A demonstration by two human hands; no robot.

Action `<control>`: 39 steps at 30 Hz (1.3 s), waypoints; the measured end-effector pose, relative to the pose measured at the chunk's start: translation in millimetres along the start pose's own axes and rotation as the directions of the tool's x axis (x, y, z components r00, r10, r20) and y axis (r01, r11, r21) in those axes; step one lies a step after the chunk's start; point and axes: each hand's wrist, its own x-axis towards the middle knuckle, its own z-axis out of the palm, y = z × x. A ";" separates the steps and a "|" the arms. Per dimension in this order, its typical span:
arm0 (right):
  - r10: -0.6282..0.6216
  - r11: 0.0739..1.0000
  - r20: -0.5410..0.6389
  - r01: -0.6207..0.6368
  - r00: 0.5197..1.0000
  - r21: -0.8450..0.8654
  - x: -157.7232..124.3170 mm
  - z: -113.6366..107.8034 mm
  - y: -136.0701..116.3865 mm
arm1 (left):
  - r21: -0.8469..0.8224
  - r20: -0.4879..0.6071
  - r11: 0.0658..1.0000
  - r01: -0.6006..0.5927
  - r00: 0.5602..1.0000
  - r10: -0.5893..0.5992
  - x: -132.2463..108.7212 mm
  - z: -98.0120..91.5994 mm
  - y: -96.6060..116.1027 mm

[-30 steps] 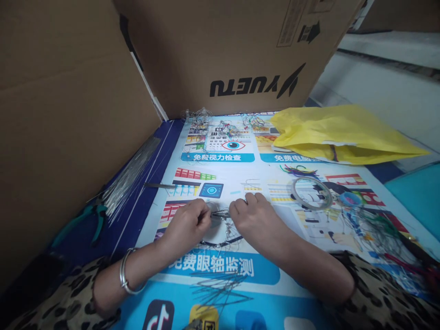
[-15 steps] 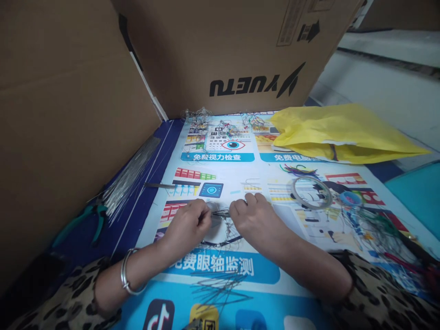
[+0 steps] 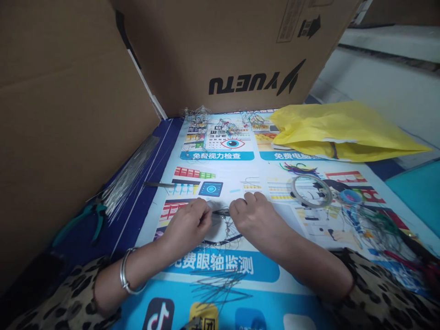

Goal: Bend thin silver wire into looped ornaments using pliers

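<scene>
My left hand (image 3: 190, 220) is closed, its thumb and fingers pinched at the near end of some dark thin wire strands (image 3: 221, 211). At the other end of the strands my right hand (image 3: 252, 217) is closed too, knuckles up. Below the strands hangs or lies a beaded wire hoop (image 3: 218, 243), a dark curved band with small pale beads and fine wires sticking out. The strands seem to belong to this hoop, but the fingers hide where they join. Closer to me, several loose dark wires (image 3: 222, 285) lie crossed on the printed sheet (image 3: 285, 298).
Cardboard walls (image 3: 185, 55) rise at the back and left. On the left lie teal-handled pliers (image 3: 98, 220), a wire bundle (image 3: 132, 176) and a thin metal tool (image 3: 158, 184). At right are a tape roll (image 3: 296, 195), yellow bag (image 3: 343, 123) and tangled threads (image 3: 381, 224).
Both hands stay closed in nearly the same place. The view has shifted very slightly; nothing has been visibly picked up or let go.
</scene>
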 end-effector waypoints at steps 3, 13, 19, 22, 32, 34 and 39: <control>-0.001 1.000 -0.012 0.001 1.000 0.011 -0.4 0.5 0.0 | -0.005 0.000 1.000 0.008 1.000 -0.008 0.1 0.9 0.1; 0.044 0.999 -0.071 -0.042 0.997 0.028 -4.3 2.9 -1.9 | -0.126 -0.032 0.990 0.062 0.997 -0.067 0.5 -0.6 0.6; 0.086 0.995 -0.046 -0.084 0.995 0.050 -6.9 2.4 3.2 | -0.178 -0.028 0.982 0.063 0.997 -0.069 0.3 -2.2 0.6; 0.092 0.994 -0.013 -0.091 0.996 0.064 -6.9 1.7 4.6 | -0.194 -0.029 0.979 0.053 0.998 -0.060 0.2 -2.5 0.2; 0.111 0.986 0.032 -0.114 0.993 0.119 -4.5 -1.9 2.9 | -0.200 -0.087 0.979 -0.043 0.996 0.026 -0.7 -2.2 4.0; 0.145 0.981 0.030 -0.147 0.989 0.130 -5.2 -1.9 4.3 | -0.197 -0.100 0.978 -0.071 0.994 0.052 -0.7 -2.4 3.9; 0.201 0.951 0.110 -0.221 0.973 0.214 -5.9 -4.2 11.1 | -0.211 -0.085 0.977 -0.038 0.996 0.021 -0.1 -3.1 1.1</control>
